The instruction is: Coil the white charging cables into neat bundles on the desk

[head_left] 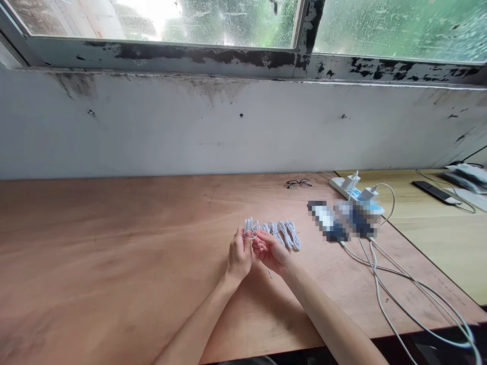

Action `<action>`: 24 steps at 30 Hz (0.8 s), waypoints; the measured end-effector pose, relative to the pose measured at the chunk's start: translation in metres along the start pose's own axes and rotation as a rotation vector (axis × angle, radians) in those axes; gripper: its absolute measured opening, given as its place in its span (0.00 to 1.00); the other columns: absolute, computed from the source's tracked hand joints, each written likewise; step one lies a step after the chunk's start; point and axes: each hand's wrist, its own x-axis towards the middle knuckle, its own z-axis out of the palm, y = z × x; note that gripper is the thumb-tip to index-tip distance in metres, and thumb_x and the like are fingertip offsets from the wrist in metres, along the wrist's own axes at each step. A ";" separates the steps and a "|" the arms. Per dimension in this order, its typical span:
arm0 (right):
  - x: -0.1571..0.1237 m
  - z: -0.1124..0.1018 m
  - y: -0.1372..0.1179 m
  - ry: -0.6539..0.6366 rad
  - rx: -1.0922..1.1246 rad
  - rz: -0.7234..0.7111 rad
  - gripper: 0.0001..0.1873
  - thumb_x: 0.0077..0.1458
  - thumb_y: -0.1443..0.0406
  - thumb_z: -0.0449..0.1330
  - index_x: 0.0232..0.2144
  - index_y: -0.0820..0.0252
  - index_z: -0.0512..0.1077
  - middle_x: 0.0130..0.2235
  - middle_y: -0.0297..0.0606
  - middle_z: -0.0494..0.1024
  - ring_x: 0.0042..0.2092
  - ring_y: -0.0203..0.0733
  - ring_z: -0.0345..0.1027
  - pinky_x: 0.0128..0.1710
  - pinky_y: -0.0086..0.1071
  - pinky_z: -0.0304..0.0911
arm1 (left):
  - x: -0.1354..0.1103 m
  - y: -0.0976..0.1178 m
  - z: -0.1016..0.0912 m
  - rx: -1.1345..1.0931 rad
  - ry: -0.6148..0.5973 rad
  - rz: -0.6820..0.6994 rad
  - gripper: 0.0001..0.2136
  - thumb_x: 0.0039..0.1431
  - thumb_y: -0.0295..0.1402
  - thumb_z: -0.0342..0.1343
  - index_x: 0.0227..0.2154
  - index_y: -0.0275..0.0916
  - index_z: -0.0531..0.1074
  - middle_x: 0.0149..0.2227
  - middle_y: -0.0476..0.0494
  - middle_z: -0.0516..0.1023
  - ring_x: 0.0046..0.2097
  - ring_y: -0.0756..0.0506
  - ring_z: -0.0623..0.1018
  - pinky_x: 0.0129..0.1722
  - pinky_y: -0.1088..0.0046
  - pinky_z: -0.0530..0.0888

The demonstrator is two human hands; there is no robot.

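A coiled white cable [248,224] is gripped in my left hand [240,255], its loops standing up past the fingers. Close beside it, my right hand [271,252] pinches a strand of the same cable, with thumb and fingertips together. A loose cable end hangs below the right hand. Just beyond and to the right, several bundled white cables [292,234] lie side by side in a row on the wooden table [114,263]. My right hand partly covers the nearest bundles.
Black-framed glasses [299,183] lie towards the wall. To the right are a white power strip [342,188] with chargers, two blurred-out objects, and long white cables [411,279] trailing over the table's front edge. A dark phone-like slab [436,192] rests on the lighter tabletop [429,238].
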 end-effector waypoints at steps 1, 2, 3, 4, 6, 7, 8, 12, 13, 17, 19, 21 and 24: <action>0.000 0.000 0.001 0.019 0.002 -0.014 0.06 0.45 0.70 0.66 0.25 0.65 0.70 0.22 0.31 0.73 0.22 0.25 0.65 0.24 0.16 0.65 | 0.000 -0.001 0.000 0.024 -0.007 0.005 0.14 0.61 0.43 0.41 0.29 0.40 0.63 0.28 0.43 0.74 0.30 0.45 0.74 0.30 0.71 0.68; 0.001 -0.001 0.002 0.038 0.001 -0.029 0.06 0.46 0.70 0.66 0.25 0.64 0.70 0.23 0.32 0.74 0.23 0.26 0.66 0.25 0.16 0.66 | 0.000 -0.001 0.000 0.048 -0.020 0.016 0.13 0.61 0.42 0.41 0.30 0.40 0.63 0.29 0.43 0.74 0.30 0.44 0.74 0.30 0.70 0.68; 0.001 -0.001 0.002 0.058 -0.003 -0.045 0.06 0.45 0.70 0.66 0.25 0.64 0.70 0.24 0.32 0.75 0.24 0.26 0.67 0.26 0.17 0.66 | 0.001 -0.002 0.000 0.075 -0.032 0.033 0.12 0.61 0.41 0.40 0.31 0.40 0.63 0.29 0.42 0.74 0.30 0.44 0.74 0.30 0.70 0.68; 0.002 -0.002 0.003 0.075 -0.009 -0.062 0.06 0.45 0.70 0.66 0.25 0.64 0.70 0.25 0.33 0.76 0.25 0.27 0.68 0.27 0.17 0.67 | 0.001 -0.003 0.000 0.106 -0.039 0.056 0.12 0.62 0.40 0.40 0.32 0.40 0.63 0.30 0.42 0.74 0.31 0.44 0.74 0.30 0.69 0.68; 0.002 -0.003 0.003 0.105 -0.022 -0.094 0.06 0.44 0.70 0.66 0.25 0.64 0.71 0.26 0.34 0.76 0.25 0.28 0.69 0.27 0.19 0.68 | 0.002 -0.004 -0.001 0.173 -0.038 0.108 0.11 0.62 0.38 0.39 0.35 0.39 0.64 0.32 0.40 0.74 0.33 0.43 0.74 0.32 0.68 0.69; 0.002 -0.004 0.003 0.116 -0.027 -0.109 0.07 0.44 0.70 0.66 0.25 0.64 0.71 0.27 0.35 0.77 0.25 0.28 0.69 0.28 0.19 0.68 | 0.002 -0.005 0.000 0.205 -0.034 0.134 0.11 0.62 0.38 0.38 0.36 0.39 0.64 0.33 0.40 0.74 0.34 0.43 0.74 0.33 0.67 0.69; 0.002 -0.004 0.003 0.123 -0.033 -0.122 0.07 0.43 0.70 0.67 0.25 0.64 0.71 0.27 0.35 0.77 0.25 0.28 0.69 0.28 0.19 0.68 | 0.002 -0.006 0.000 0.233 -0.029 0.159 0.11 0.62 0.37 0.38 0.36 0.39 0.64 0.34 0.39 0.73 0.34 0.43 0.74 0.34 0.67 0.69; 0.001 -0.003 0.002 0.123 -0.084 -0.128 0.10 0.41 0.68 0.68 0.24 0.64 0.70 0.24 0.32 0.74 0.24 0.27 0.67 0.26 0.18 0.66 | 0.001 -0.007 0.002 0.256 -0.028 0.238 0.12 0.63 0.33 0.36 0.36 0.39 0.65 0.34 0.39 0.72 0.35 0.44 0.73 0.34 0.67 0.69; 0.001 -0.002 0.002 0.119 -0.102 -0.125 0.10 0.41 0.67 0.69 0.23 0.64 0.69 0.23 0.31 0.73 0.23 0.26 0.66 0.25 0.18 0.65 | 0.001 -0.006 0.002 0.247 -0.028 0.249 0.12 0.63 0.33 0.36 0.35 0.39 0.65 0.33 0.40 0.72 0.35 0.44 0.73 0.34 0.67 0.69; -0.001 0.004 0.005 0.113 -0.151 -0.131 0.14 0.39 0.64 0.70 0.22 0.63 0.68 0.20 0.29 0.70 0.20 0.25 0.60 0.19 0.18 0.58 | 0.001 -0.002 0.002 0.211 -0.024 0.233 0.16 0.64 0.34 0.32 0.32 0.40 0.65 0.31 0.42 0.72 0.33 0.45 0.72 0.35 0.68 0.69; -0.002 0.007 0.008 0.127 -0.161 -0.143 0.15 0.38 0.63 0.70 0.21 0.63 0.67 0.19 0.29 0.69 0.19 0.25 0.58 0.18 0.18 0.55 | 0.001 0.001 0.001 0.203 -0.026 0.205 0.17 0.64 0.36 0.31 0.29 0.39 0.65 0.30 0.42 0.71 0.32 0.45 0.72 0.35 0.68 0.68; -0.003 0.010 0.010 0.143 -0.170 -0.159 0.15 0.38 0.63 0.70 0.21 0.63 0.66 0.18 0.28 0.67 0.19 0.25 0.56 0.18 0.19 0.53 | 0.000 0.003 0.001 0.189 -0.038 0.190 0.19 0.64 0.37 0.31 0.29 0.39 0.65 0.29 0.43 0.71 0.31 0.46 0.71 0.34 0.69 0.68; -0.004 0.014 0.013 0.172 -0.182 -0.190 0.14 0.39 0.64 0.69 0.20 0.62 0.65 0.18 0.26 0.65 0.19 0.25 0.54 0.18 0.20 0.52 | -0.002 0.005 0.001 0.168 -0.056 0.206 0.21 0.64 0.38 0.28 0.31 0.39 0.67 0.30 0.42 0.72 0.33 0.45 0.72 0.35 0.68 0.68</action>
